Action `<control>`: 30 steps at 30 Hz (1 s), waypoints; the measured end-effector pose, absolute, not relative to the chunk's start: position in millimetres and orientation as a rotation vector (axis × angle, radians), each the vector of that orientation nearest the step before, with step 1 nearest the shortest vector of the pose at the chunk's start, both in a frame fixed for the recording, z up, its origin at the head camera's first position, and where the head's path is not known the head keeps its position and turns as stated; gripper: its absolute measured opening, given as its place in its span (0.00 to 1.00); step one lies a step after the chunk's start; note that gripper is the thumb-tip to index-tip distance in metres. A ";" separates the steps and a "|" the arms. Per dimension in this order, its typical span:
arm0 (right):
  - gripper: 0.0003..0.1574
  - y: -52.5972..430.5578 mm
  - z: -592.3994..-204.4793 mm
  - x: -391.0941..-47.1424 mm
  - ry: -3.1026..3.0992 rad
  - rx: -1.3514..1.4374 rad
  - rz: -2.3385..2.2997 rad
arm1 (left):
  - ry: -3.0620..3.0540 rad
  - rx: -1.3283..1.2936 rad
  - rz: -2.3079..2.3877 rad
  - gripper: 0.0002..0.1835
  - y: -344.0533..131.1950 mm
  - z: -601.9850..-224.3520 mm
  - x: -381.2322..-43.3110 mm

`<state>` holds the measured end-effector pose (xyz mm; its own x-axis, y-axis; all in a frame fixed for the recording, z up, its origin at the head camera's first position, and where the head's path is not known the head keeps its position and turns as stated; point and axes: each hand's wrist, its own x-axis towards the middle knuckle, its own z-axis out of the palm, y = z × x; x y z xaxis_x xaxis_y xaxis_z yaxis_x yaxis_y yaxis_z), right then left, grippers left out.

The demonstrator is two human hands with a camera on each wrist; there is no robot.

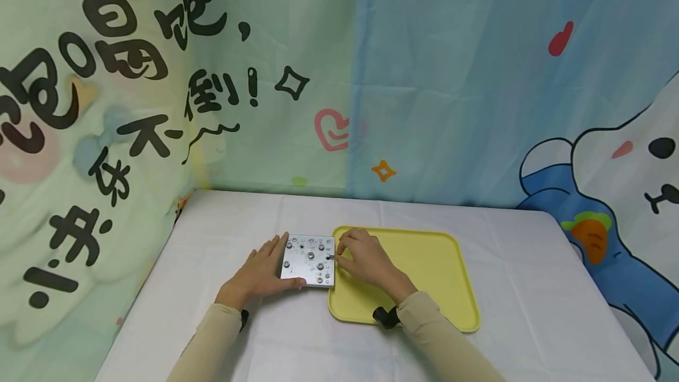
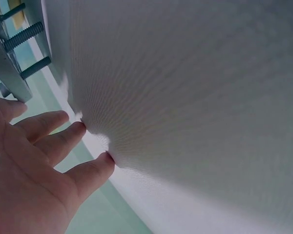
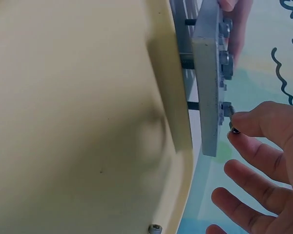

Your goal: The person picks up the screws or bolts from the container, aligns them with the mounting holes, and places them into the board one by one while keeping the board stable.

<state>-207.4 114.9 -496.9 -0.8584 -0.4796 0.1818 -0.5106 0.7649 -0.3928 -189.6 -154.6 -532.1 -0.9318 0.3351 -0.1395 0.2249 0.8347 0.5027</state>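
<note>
A square silver metal plate (image 1: 310, 261) stands flat on the table, its top dotted with several screws and holes; bolts stick out below it in the left wrist view. My left hand (image 1: 260, 273) rests along its left side, fingers stretched out, thumb at the near edge; in the left wrist view some fingertips touch the white cloth (image 2: 185, 97). At the plate's right edge my right hand (image 1: 366, 255) pinches a small screw (image 3: 233, 122) between thumb and index finger, close to the plate's top face. The other fingers of that hand are spread and loosely bent.
A yellow tray (image 1: 424, 276) lies to the right, its left rim against or just under the plate's right edge; I cannot tell which. Another screw (image 3: 155, 228) is in the tray. Printed curtains (image 1: 451, 87) hang behind and beside the white-covered table.
</note>
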 end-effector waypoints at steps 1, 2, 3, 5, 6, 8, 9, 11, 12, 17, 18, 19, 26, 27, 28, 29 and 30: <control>0.06 114.2 -497.1 -207.6 -2.887 0.814 0.668 | 2.791 0.432 0.724 0.65 -154.5 -532.1 -189.3; 0.07 113.5 -497.3 -207.7 -2.890 0.817 0.663 | 2.790 0.431 0.725 0.65 -154.5 -532.1 -189.1; 0.07 113.1 -497.3 -207.8 -2.894 0.821 0.658 | 2.789 0.430 0.727 0.65 -154.4 -531.9 -188.8; 0.06 112.5 -497.6 -208.0 -2.897 0.829 0.650 | 2.788 0.427 0.722 0.65 -154.3 -531.9 -188.4; 0.07 112.2 -497.5 -207.9 -2.896 0.833 0.647 | 2.789 0.426 0.719 0.65 -154.3 -531.7 -188.3; 0.07 111.7 -497.8 -208.0 -2.890 0.841 0.640 | 2.790 0.422 0.714 0.65 -154.3 -531.3 -188.2; 0.06 111.5 -497.8 -208.2 -2.888 0.844 0.634 | 2.790 0.421 0.714 0.65 -154.3 -530.9 -188.1; 0.06 110.7 -497.6 -208.8 -2.887 0.847 0.625 | 2.790 0.421 0.714 0.65 -154.3 -530.2 -188.0; 0.06 110.2 -497.4 -209.0 -2.888 0.849 0.620 | 2.790 0.420 0.714 0.65 -154.3 -529.9 -188.0; 0.05 107.6 -496.2 -210.2 -2.895 0.860 0.604 | 2.793 0.419 0.706 0.65 -154.4 -530.1 -188.5; 0.05 107.0 -495.9 -210.4 -2.892 0.865 0.604 | 2.794 0.419 0.706 0.65 -154.4 -530.4 -188.6; 0.05 106.4 -495.7 -210.6 -2.889 0.871 0.603 | 2.794 0.419 0.705 0.65 -154.4 -530.4 -188.7; 0.04 100.2 -495.2 -211.3 -2.867 0.902 0.615 | 2.798 0.436 0.716 0.64 -155.4 -531.4 -188.9; 0.04 99.6 -495.4 -211.2 -2.866 0.901 0.609 | 2.798 0.439 0.719 0.64 -155.5 -531.7 -188.9; 0.04 99.3 -495.5 -211.0 -2.865 0.901 0.602 | 2.798 0.440 0.721 0.64 -155.5 -531.9 -188.9; 0.04 99.2 -495.4 -210.6 -2.867 0.902 0.595 | 2.799 0.441 0.720 0.64 -155.6 -532.1 -188.8; 0.04 99.3 -494.9 -210.2 -2.867 0.899 0.594 | 2.799 0.441 0.719 0.64 -155.6 -532.3 -188.8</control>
<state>-210.2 99.3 -494.9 -0.8250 -0.5332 0.1872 -0.5637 0.7529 -0.3397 -188.8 -155.6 -532.3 -0.9315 0.3383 -0.1336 0.2319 0.8355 0.4982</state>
